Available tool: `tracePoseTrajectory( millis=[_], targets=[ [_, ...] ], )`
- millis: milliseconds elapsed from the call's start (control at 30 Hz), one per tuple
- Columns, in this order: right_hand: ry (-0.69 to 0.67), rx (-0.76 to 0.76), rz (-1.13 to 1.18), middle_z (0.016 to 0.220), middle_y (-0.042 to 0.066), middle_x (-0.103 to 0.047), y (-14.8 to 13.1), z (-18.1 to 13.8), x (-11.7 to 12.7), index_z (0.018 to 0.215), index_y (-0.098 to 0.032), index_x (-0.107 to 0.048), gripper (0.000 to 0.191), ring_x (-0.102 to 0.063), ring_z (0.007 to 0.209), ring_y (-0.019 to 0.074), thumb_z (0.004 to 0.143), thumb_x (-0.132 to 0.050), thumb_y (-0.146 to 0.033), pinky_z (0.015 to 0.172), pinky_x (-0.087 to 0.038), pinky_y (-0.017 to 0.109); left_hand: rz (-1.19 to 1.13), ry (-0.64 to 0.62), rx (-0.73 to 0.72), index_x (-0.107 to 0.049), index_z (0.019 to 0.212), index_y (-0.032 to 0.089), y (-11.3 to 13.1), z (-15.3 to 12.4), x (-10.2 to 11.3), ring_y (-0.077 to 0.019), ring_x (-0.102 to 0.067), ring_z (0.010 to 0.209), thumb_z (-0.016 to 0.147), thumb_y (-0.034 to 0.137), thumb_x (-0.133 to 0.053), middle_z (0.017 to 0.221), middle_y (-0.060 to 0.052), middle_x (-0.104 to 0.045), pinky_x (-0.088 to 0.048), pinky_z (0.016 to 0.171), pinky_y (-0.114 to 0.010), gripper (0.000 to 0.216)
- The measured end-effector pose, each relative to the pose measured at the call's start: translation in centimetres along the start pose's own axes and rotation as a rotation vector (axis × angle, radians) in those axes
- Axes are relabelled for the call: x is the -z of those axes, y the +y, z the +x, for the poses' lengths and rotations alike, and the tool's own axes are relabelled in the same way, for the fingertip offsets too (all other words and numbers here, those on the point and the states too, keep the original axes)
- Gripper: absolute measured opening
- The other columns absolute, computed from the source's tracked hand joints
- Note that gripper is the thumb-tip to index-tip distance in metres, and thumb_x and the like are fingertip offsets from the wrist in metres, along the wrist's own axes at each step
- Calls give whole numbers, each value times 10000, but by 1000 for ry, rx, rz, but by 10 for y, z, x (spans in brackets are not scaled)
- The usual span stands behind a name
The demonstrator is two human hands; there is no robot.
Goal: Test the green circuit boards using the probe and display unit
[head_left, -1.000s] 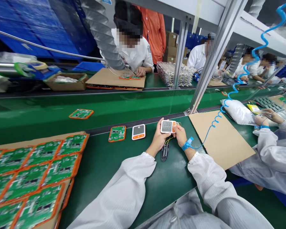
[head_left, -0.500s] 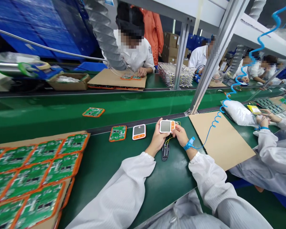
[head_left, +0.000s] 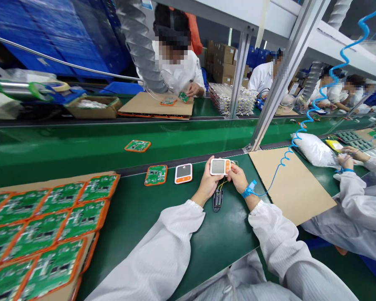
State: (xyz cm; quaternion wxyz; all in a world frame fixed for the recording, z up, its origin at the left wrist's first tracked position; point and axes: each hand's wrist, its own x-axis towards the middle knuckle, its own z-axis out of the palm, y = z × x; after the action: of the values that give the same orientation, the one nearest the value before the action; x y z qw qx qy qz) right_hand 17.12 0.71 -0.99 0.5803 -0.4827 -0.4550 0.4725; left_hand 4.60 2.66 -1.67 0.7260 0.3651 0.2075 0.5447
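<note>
Between both hands I hold up a small white device with a grey display and orange buttons (head_left: 218, 167). My left hand (head_left: 207, 182) is closed on its left side, and my right hand (head_left: 237, 176) grips the right edge by the buttons. Yellow wires hang below the device to a black battery holder (head_left: 218, 200) lying on the green bench. A blue wrist strap (head_left: 249, 189) is round my right wrist. Left of my hands lie a similar display unit (head_left: 183, 173) and a green circuit board with an orange rim (head_left: 156, 175).
Rows of orange-rimmed circuit boards (head_left: 54, 223) lie on cardboard at left. One board (head_left: 138, 146) sits on the green conveyor (head_left: 90, 140). A cardboard sheet (head_left: 296, 184) and a white bag (head_left: 315, 148) are at right, near a co-worker's hands. A metal post (head_left: 285, 79) rises ahead.
The board on the conveyor has moved to the right. Across the line, a co-worker has lifted a circuit board. My hands and the device have hardly moved.
</note>
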Motion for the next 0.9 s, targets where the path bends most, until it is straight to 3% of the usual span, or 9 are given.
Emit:
tracePoseTrajectory(
  millis=[400, 533, 633, 733, 800, 900],
  targets=[
    [112, -29, -2, 493, -52, -496, 2, 0, 4, 771, -156, -623, 314, -360, 383, 58, 717, -576, -462, 376, -261, 208, 104, -8, 7, -394, 1325, 295, 1, -5, -6, -201, -539, 1144, 549, 24, -712, 1375, -63, -477, -455, 931, -295, 881],
    [163, -71, -46, 451, -45, -462, 2, 1, 5, 620, -172, -546, 389, -364, 370, 70, 739, -561, -542, 358, -240, 219, 146, -37, -13, -416, 1316, 292, -2, -6, -6, -200, -547, 1123, 555, 31, -707, 1363, -60, -488, -455, 938, -309, 855],
    [185, -88, -111, 444, -47, -436, 2, 0, 5, 618, -175, -551, 406, -360, 388, 81, 754, -553, -558, 379, -248, 227, 137, -22, 3, -421, 1316, 293, -3, -6, -6, -190, -557, 1099, 547, 7, -683, 1347, -53, -501, -461, 926, -296, 861],
    [264, 107, -304, 566, -11, -503, 0, -3, 6, 689, -169, -600, 428, -454, 527, 115, 848, -449, -537, 508, -362, 243, 110, 4, 12, -416, 1323, 302, -1, -5, -7, -189, -557, 1112, 536, -8, -667, 1340, -49, -511, -459, 937, -295, 883],
    [361, 309, -497, 778, 48, -594, -1, -4, 8, 848, -162, -645, 394, -535, 749, 164, 903, -389, -456, 702, -428, 288, 78, 28, 21, -412, 1326, 305, 0, -5, -6, -187, -554, 1127, 530, -21, -657, 1345, -46, -510, -460, 937, -291, 894],
    [433, 428, -808, 1121, 116, -572, 0, -2, 15, 1113, -177, -622, 334, -486, 1048, 232, 901, -420, -339, 927, -367, 387, 14, 36, 38, -421, 1319, 305, 1, -3, -2, -190, -545, 1156, 528, -35, -647, 1358, -44, -505, -465, 940, -293, 890]
  ],
)
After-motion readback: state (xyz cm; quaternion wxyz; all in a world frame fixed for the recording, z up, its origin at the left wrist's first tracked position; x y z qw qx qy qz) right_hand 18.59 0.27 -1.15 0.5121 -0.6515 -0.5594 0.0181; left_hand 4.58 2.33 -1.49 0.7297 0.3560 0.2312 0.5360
